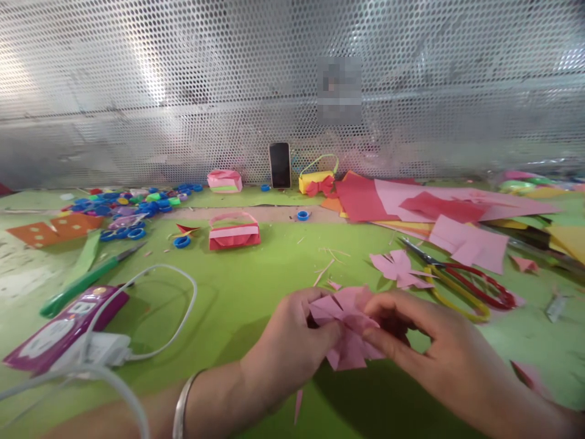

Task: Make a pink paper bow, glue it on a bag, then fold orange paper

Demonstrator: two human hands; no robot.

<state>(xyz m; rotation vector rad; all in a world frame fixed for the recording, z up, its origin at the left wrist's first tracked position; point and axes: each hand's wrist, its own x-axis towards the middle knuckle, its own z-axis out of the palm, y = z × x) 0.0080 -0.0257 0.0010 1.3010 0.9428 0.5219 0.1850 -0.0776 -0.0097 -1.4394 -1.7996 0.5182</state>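
Between my two hands is a pink paper flower (348, 323) with slit, petal-like edges, held just above the green tabletop. My left hand (292, 338) wears a silver bangle at the wrist and pinches the flower's left side with the thumb on top. My right hand (411, 332) grips its right edge between thumb and fingers. Behind the right hand lies a second pink paper flower (400, 268), flat on the table. Scissors (457, 280) with red and yellow handles rest next to it, blades pointing away to the left.
Small paper bags in red (234, 236), pink (225, 181) and yellow (315, 183) stand further back near a propped phone (280, 166). Coloured paper sheets (365, 201) lie at right. At left are a green-handled cutter (82, 285), a purple packet (68, 329), a white cable (194, 292) and bottle caps (109, 204).
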